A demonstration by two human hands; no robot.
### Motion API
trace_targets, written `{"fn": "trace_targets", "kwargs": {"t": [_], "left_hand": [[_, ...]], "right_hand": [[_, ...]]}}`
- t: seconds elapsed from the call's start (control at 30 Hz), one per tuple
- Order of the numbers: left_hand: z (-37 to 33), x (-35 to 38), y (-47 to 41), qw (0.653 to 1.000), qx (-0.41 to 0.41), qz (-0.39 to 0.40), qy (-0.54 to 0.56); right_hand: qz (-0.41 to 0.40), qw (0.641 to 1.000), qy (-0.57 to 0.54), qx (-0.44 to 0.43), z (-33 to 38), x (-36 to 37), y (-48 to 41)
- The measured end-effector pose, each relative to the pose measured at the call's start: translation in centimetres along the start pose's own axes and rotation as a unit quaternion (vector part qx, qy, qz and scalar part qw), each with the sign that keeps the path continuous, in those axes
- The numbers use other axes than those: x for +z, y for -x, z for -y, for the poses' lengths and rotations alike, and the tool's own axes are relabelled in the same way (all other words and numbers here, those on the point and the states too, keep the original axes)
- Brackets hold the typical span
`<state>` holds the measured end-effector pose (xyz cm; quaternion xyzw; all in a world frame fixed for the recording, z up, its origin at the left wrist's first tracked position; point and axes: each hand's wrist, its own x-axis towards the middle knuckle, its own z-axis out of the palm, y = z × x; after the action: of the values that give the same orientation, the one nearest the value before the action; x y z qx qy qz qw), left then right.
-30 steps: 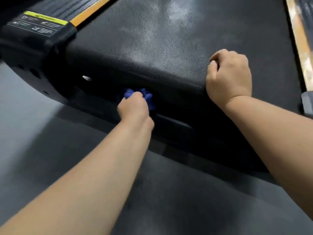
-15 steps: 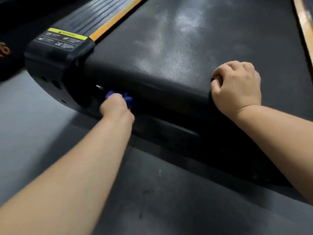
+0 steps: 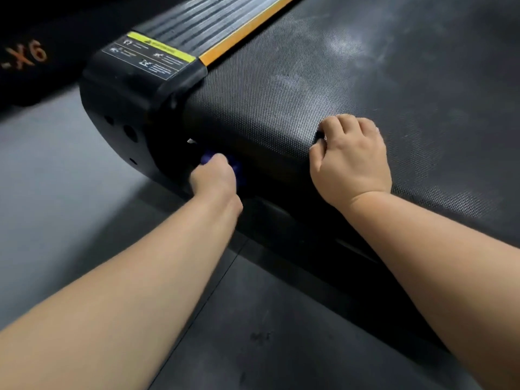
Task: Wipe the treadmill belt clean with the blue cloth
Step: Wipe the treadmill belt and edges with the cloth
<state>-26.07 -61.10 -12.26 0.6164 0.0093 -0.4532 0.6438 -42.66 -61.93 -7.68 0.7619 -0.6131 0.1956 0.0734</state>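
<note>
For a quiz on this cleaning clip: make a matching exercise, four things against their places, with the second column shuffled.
Things
1. blue cloth
2. right hand
3. warning label
4. orange strip

Places
A. on the black end cap
B. along the treadmill belt, on its left edge
C. gripped in the left hand, at the belt's rear end
D. fingers curled, resting on top of the belt

Pairs: 1-C, 2-D, 3-A, 4-B
</note>
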Motion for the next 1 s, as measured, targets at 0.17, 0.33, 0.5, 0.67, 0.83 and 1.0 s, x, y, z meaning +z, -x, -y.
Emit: {"fn": "trace_targets", "kwargs": {"t": [0.17,0.33,0.5,0.67,0.83,1.0], "left_hand": [[7.1,-0.3,8.9,0.982,-0.045,0.149,-0.105],[4.2,-0.3,5.2,0.996,-0.057,0.067,-0.019],[-3.1,-1.4,-1.6,0.998,0.027,0.034,0.049],[-0.4,0.1,3.7,0.998,0.058,0.012,-0.039],[2.5,-0.8,8.1,0.989,0.021,0.119,-0.089],[-1.1,-2.1,3.2,0.995,0.083,0.043,-0.042]], "right_hand": [[-0.005,1.000,-0.005,-0.005,0.0,0.0,0.1],[0.006,1.000,-0.017,-0.013,-0.2,-0.2,0.2],[0.002,1.000,-0.020,-0.013,0.0,-0.2,0.3],[-0.010,1.000,-0.012,-0.014,0.2,-0.1,0.3],[-0.017,1.000,-0.012,-0.015,0.1,0.0,0.2],[-0.017,0.999,-0.022,-0.016,0.2,0.1,0.3]]}}
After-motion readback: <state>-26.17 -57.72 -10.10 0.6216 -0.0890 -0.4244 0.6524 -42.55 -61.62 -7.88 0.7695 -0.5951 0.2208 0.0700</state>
